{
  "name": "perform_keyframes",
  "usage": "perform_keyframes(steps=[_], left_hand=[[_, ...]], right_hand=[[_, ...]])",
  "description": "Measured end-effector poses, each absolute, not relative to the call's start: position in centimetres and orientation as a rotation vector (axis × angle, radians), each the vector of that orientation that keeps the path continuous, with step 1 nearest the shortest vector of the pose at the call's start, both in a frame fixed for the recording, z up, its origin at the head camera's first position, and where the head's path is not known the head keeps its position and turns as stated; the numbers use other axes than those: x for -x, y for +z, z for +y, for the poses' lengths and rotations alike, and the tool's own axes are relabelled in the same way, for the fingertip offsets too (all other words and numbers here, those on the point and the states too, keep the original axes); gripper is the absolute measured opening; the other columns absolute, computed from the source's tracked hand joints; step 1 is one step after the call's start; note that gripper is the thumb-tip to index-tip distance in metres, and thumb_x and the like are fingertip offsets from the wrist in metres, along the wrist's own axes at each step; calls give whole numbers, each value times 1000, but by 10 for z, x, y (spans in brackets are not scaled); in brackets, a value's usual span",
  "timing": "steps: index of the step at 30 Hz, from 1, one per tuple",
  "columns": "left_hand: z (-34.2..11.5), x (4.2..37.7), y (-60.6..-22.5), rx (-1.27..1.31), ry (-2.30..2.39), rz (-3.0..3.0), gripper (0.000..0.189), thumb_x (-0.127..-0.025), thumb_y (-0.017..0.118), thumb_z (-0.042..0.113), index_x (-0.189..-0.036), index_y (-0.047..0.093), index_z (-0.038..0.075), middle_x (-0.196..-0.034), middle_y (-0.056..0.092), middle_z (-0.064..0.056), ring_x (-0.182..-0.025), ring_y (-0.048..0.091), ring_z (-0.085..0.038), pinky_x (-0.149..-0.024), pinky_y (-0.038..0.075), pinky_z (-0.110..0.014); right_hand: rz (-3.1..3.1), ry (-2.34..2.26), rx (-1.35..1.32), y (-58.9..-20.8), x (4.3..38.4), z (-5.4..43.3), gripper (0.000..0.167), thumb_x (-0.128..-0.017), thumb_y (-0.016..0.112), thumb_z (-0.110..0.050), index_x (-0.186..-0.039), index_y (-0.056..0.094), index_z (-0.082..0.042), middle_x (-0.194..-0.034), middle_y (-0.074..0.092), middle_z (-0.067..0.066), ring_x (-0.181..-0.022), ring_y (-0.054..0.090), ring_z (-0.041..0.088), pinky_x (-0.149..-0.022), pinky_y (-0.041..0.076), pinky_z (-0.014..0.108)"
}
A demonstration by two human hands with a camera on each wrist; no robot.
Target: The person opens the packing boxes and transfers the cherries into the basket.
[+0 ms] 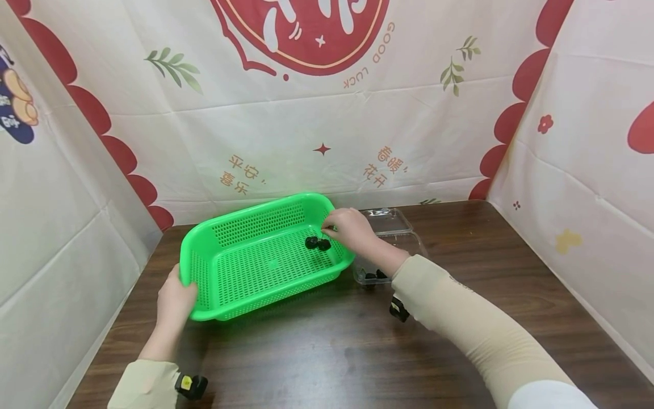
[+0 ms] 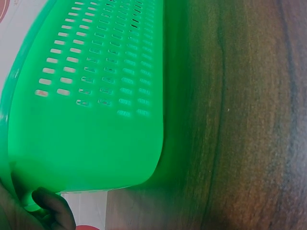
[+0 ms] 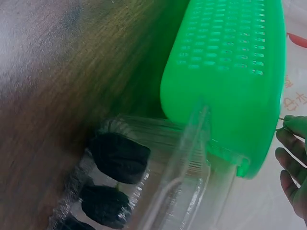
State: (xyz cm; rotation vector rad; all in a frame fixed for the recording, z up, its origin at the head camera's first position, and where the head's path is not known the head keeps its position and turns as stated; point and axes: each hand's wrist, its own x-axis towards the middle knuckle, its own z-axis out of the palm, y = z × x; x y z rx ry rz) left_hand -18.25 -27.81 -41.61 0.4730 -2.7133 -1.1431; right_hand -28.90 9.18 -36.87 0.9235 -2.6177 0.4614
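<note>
Right hand (image 1: pixel 349 228) pinches thin-stemmed, rounded dark fruits (image 1: pixel 312 243); left hand (image 1: pixel 175 298) grips green basket (image 1: pixel 263 267) (perforated, smooth-rimmed plastic).

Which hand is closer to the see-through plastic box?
Right. The right hand is over the end of the green basket nearest the plastic box; the left hand grips the opposite end.
</note>
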Motion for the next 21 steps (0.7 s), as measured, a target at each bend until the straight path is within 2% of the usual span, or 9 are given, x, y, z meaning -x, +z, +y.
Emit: perform_keyframes(steps=[3,9,21], left_hand=[[-278,182,-416,-468,-1136,-2713,55,-89,42,5,-143,35,-4,-122,53,-32,-105,53,-46,-84,42,-59],[-278,183,-417,-465,-1136,-2708,53,-89,42,4,-141,37,-3,-119,54,-32,-103,54,-45,-83,43,-58],[-278,183,-417,-477,-1154,-2708,53,-91,42,4,-143,36,-2,-120,55,-31,-102,56,-44,-81,45,-56]], right_hand=[[-2638,447,-914,-373,290,89,8,-88,73,-18,-93,78,-13,-91,72,-1,-88,65,19,-96,43,54],[-2632,443,-927,-384,294,82,7,-87,74,-15,-92,78,-13,-89,71,-1,-84,65,16,-82,50,38],[-2687,418,-881,-400,301,75,7,-89,72,-19,-93,77,-17,-92,72,-5,-86,66,13,-79,51,34]])
